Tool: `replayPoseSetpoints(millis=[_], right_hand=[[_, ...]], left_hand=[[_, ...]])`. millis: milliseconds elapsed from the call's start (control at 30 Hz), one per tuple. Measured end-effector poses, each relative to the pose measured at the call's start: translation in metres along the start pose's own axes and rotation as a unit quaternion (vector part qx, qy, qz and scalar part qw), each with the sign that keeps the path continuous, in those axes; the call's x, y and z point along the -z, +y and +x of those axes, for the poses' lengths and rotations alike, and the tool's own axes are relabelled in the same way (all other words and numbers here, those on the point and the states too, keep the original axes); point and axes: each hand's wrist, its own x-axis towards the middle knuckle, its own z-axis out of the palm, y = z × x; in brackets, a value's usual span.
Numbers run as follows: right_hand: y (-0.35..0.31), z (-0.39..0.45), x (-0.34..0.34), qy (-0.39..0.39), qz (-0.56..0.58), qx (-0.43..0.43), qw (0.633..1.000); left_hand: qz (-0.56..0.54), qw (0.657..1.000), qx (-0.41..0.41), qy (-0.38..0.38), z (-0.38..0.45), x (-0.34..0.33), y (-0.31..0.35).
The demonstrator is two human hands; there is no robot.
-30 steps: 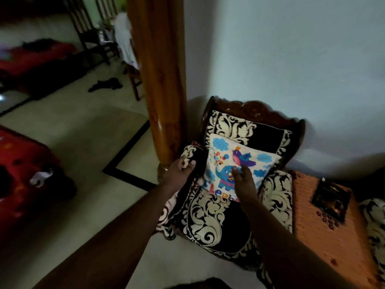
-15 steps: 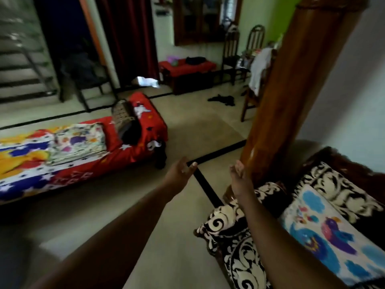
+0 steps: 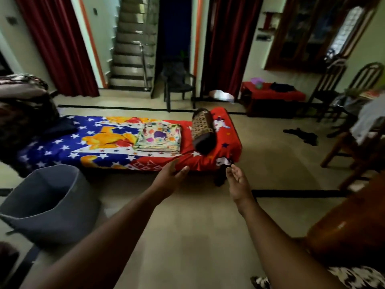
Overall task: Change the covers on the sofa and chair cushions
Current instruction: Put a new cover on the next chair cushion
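Both my arms reach out over the bare floor. My left hand (image 3: pixel 169 177) is open, palm turned inward, holding nothing. My right hand (image 3: pixel 238 182) is open too, fingers relaxed, empty. Ahead stands a low cot (image 3: pixel 231 142) under a red and blue cartoon sheet. A folded pile of colourful printed covers (image 3: pixel 159 137) lies on it, beside a dark patterned bolster (image 3: pixel 203 130). A strip of the black and white chair cover (image 3: pixel 354 277) shows at the bottom right corner. The elephant cushion is out of view.
A grey fabric basket (image 3: pixel 44 201) stands on the floor at left. A wooden pillar (image 3: pixel 350 230) rises at lower right, with wooden chairs (image 3: pixel 354 134) behind it. A dark chair (image 3: pixel 179 84), stairs (image 3: pixel 133 49), a red low table (image 3: pixel 273 97) and dark cloth (image 3: pixel 302 135) on the floor lie farther off.
My view has swung left from the armchair and its elephant cushion to the cot across the room. Both hands left the chair and now hang empty in the air.
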Motion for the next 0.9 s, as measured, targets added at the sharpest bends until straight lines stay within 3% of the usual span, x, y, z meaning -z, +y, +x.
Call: replayPoseSetpoints(millis=[67, 367, 900], right_hand=[[-0.004, 0.024, -0.058, -0.021, -0.012, 0.001, 1.0], [0.004, 0.093, -0.16, -0.046, -0.014, -0.024, 0.999], [0.066, 0.319, -0.235, -0.129, -0.008, -0.144, 0.981]], left_hand=[[-0.018, 0.999, 0.025, 0.007, 0.021, 0.048, -0.021], [-0.011, 0.998, 0.067, 0.02, 0.094, 0.139, -0.069], [0.104, 0.98, 0.164, 0.032, 0.297, 0.134, -0.124]])
